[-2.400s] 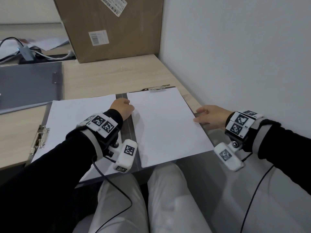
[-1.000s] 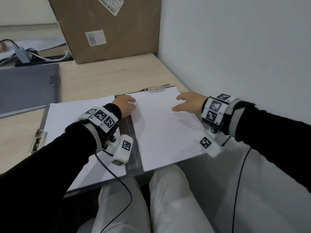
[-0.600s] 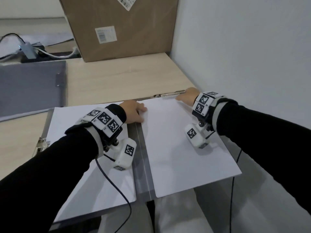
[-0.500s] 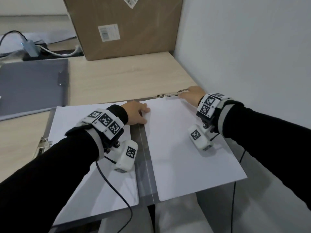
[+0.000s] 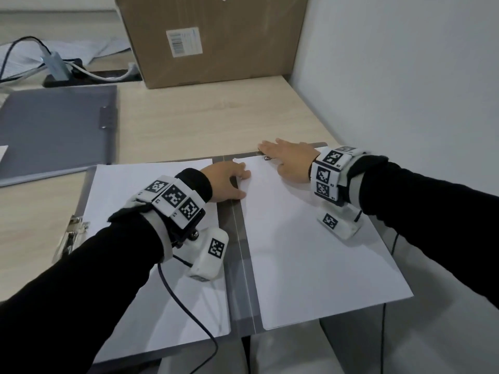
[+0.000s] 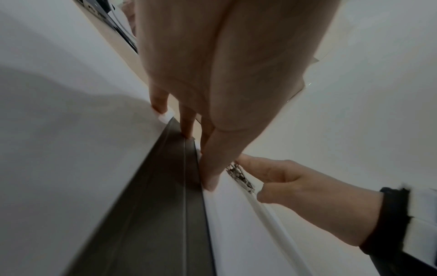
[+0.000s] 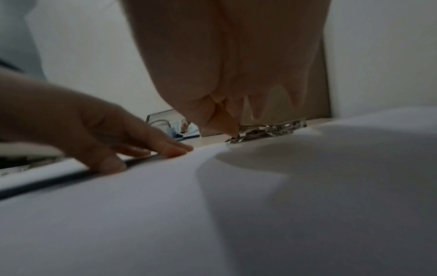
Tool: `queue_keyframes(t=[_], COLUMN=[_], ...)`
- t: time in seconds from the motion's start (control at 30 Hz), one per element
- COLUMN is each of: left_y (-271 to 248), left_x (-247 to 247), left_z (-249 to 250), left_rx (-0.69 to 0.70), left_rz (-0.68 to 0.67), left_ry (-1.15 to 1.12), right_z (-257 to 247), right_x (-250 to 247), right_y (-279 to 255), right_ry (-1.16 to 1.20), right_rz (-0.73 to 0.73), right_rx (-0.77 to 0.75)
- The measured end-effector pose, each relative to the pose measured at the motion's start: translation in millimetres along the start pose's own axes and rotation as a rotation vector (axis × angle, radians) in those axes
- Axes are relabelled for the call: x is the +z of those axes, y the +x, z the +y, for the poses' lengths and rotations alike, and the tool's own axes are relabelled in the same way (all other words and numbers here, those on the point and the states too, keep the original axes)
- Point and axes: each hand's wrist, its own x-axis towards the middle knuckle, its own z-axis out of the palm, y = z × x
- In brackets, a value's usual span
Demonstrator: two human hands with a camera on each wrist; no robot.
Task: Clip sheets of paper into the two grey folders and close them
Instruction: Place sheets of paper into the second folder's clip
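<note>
An open grey folder [image 5: 239, 247] lies at the table's near edge with a white sheet on each half. My left hand [image 5: 228, 182] presses straight fingers on the inner edge of the right sheet [image 5: 310, 260] beside the spine; the hand [image 6: 212, 93] fills the left wrist view. My right hand [image 5: 286, 155] lies flat over the metal clip [image 7: 267, 130] at that sheet's top edge, thumb tip touching the clip's end. The left sheet [image 5: 121, 184] sits under a side clip [image 5: 71, 233]. A second grey folder [image 5: 54, 130] lies closed at the far left.
A large cardboard box [image 5: 216, 36] stands at the back against the white wall [image 5: 405, 76]. Cables and an adapter [image 5: 56, 66] lie at the back left. The open folder overhangs the table's near edge above my legs.
My right hand left the right sheet's outer edge and moved up to the clip at its top, where it now lies flat. My left hand stayed beside the spine.
</note>
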Motion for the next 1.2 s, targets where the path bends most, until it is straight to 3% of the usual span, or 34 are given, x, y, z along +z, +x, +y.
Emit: queue_keyframes(t=[0.23, 0.33, 0.5, 0.63, 0.7, 0.77, 0.9, 1.07, 1.2], left_y=[-1.3, -1.2, -2.7, -4.5, -5.8, -10.5, -29.4, -64.0, -91.1], left_x=[0.5, -0.1, 0.8, 2.0, 3.3, 4.4, 7.2, 23.4, 36.8], left_z=[0.7, 0.9, 0.0, -2.8, -3.8, -5.0, -12.0, -22.2, -36.3], left_rx=[0.010, 0.005, -0.002, -0.012, -0.028, -0.053, -0.128, -0.241, -0.364], left_rz=[0.002, -0.002, -0.006, -0.020, 0.038, 0.184, 0.428, 0.491, 0.550], left_ry=[-0.004, -0.005, -0.028, -0.077, -0.199, -0.377, -0.484, -0.447, -0.416], right_z=[-18.7, -20.2, -16.4, -2.6, 1.5, 7.1, 28.2, 51.4, 61.9], right_x=[-4.1, -4.4, -0.4, 4.6, 2.8, 3.4, 21.7, 49.2, 62.7], right_y=[1.1, 2.0, -2.8, -10.6, -23.3, -39.5, -73.7, -123.8, -154.2], right_ry=[-0.250, -0.189, -0.013, 0.226, 0.284, 0.318, 0.435, 0.590, 0.613], right_rz=[-0.100, -0.137, -0.073, 0.008, 0.070, 0.138, 0.227, 0.279, 0.214], right_rx=[0.030, 0.054, 0.040, 0.115, 0.141, 0.168, 0.298, 0.458, 0.590])
